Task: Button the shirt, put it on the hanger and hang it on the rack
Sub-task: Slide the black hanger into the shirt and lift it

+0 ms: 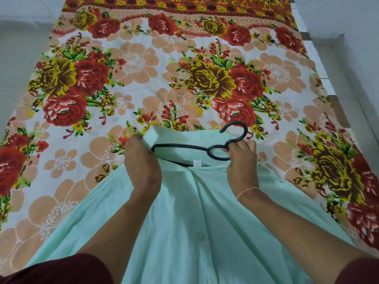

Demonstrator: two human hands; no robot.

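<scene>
A pale mint-green shirt point(196, 218) lies flat on the bed with its collar away from me and its front placket buttoned. A black hanger point(217, 150) sits at the collar; one arm runs inside the neck opening, and its hook curls out above the collar. My left hand point(141, 162) grips the left side of the collar and holds it up. My right hand point(242, 160) pinches the hanger at the loop below the hook. The hanger's right arm is hidden under the fabric.
The shirt rests on a bed sheet point(143, 78) with large red and yellow flowers. Pale floor point(18, 48) shows along the left edge and a light wall or floor strip along the right. No rack is in view.
</scene>
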